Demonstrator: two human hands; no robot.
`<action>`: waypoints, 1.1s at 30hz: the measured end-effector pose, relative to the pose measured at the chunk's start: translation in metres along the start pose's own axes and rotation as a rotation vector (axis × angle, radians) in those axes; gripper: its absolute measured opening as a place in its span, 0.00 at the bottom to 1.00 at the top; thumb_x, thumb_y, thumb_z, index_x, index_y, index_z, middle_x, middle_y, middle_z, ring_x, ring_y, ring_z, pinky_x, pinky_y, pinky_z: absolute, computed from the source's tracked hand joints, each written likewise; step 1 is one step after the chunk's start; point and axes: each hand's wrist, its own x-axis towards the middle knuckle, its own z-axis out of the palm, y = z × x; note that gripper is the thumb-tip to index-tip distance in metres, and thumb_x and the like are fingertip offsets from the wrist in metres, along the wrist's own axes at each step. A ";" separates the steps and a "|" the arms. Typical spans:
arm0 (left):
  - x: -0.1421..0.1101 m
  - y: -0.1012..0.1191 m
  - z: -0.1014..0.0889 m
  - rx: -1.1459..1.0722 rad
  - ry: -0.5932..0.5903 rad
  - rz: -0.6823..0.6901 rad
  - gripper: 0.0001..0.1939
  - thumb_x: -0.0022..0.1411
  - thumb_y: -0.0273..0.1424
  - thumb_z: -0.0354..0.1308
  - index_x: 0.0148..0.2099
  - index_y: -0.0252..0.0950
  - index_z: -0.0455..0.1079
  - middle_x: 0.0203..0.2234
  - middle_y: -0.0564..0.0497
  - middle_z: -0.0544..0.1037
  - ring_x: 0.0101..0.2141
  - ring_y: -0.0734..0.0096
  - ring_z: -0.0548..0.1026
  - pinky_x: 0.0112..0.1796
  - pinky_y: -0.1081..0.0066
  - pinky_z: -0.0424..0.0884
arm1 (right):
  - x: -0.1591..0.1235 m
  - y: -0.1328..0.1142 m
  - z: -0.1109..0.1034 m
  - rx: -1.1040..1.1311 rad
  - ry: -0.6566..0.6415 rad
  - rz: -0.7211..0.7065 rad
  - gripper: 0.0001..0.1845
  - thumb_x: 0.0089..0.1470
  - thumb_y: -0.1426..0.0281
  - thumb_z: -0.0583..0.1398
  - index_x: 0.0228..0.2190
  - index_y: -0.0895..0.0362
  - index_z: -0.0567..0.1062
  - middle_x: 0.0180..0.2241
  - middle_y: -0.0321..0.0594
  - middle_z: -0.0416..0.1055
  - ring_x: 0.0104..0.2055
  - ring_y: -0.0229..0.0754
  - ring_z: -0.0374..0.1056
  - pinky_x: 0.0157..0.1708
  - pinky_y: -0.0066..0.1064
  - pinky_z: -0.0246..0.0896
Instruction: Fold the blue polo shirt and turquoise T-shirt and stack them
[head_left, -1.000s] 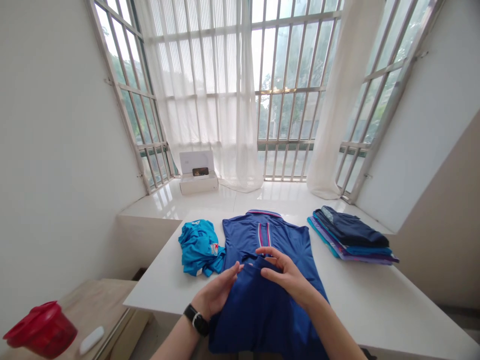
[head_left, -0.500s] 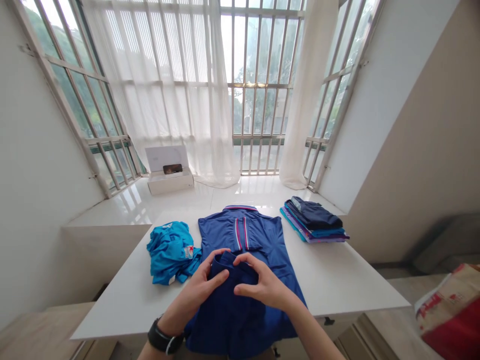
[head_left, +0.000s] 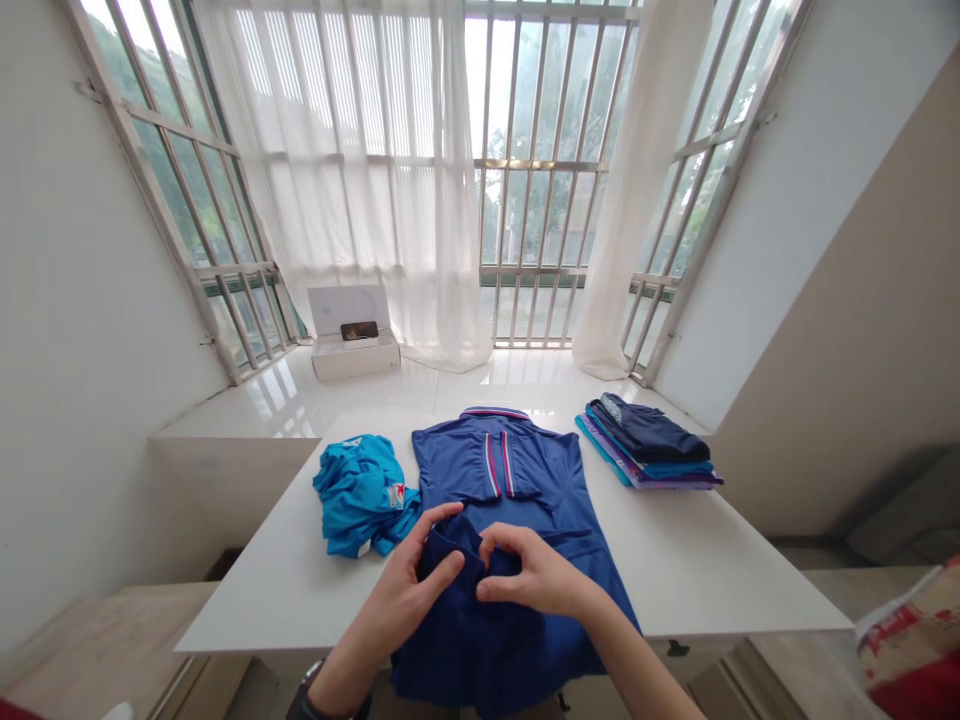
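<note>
A dark blue polo shirt (head_left: 517, 470) with red and white placket stripes lies flat on the white table (head_left: 690, 570), collar away from me. Its lower part is folded up toward the middle. My left hand (head_left: 409, 590) pinches the left side of that folded edge, thumb and fingers closed on the cloth. My right hand (head_left: 532, 575) grips the same edge just to the right, fingers curled over it. The two hands almost touch. The shirt's hem hangs over the near table edge.
A crumpled light blue garment (head_left: 364, 490) lies left of the shirt. A stack of folded clothes (head_left: 649, 445) sits at the table's right back. A white box (head_left: 352, 335) stands on the window ledge. A red and beige object (head_left: 911, 640) shows at bottom right.
My hands drew closer together on the folded edge of the shirt, gathering it. The camera view shifted slightly right and back.
</note>
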 end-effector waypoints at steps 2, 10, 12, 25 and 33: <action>0.000 0.000 -0.001 0.056 0.030 0.026 0.28 0.64 0.46 0.59 0.62 0.43 0.63 0.49 0.49 0.75 0.45 0.61 0.73 0.48 0.67 0.69 | -0.001 -0.003 0.001 0.009 -0.011 -0.049 0.15 0.47 0.57 0.69 0.28 0.54 0.74 0.33 0.33 0.71 0.40 0.42 0.65 0.43 0.32 0.59; -0.009 0.003 -0.015 0.101 0.070 -0.060 0.22 0.59 0.49 0.62 0.49 0.41 0.69 0.34 0.54 0.74 0.32 0.68 0.71 0.32 0.74 0.69 | -0.013 -0.012 -0.007 0.147 -0.041 -0.001 0.16 0.58 0.54 0.60 0.35 0.55 0.73 0.28 0.31 0.66 0.28 0.33 0.56 0.29 0.27 0.54; -0.011 0.006 -0.017 0.123 0.079 -0.056 0.20 0.59 0.49 0.61 0.45 0.40 0.69 0.31 0.55 0.72 0.31 0.70 0.69 0.30 0.75 0.67 | -0.013 -0.016 -0.006 0.099 -0.067 -0.014 0.19 0.56 0.55 0.62 0.44 0.53 0.74 0.37 0.34 0.72 0.31 0.34 0.61 0.33 0.27 0.58; -0.017 0.018 -0.016 0.330 0.121 0.103 0.16 0.65 0.42 0.58 0.52 0.44 0.68 0.42 0.52 0.76 0.44 0.61 0.73 0.46 0.68 0.68 | 0.000 -0.013 0.023 -0.130 -0.005 -0.150 0.15 0.56 0.56 0.63 0.27 0.54 0.73 0.29 0.32 0.67 0.32 0.37 0.62 0.35 0.30 0.58; -0.019 0.021 -0.037 0.322 -0.118 0.060 0.18 0.59 0.43 0.65 0.49 0.43 0.70 0.41 0.52 0.75 0.40 0.64 0.71 0.42 0.71 0.67 | -0.015 -0.036 0.003 -0.143 0.014 -0.166 0.13 0.61 0.59 0.57 0.28 0.54 0.71 0.28 0.32 0.65 0.31 0.37 0.59 0.35 0.29 0.55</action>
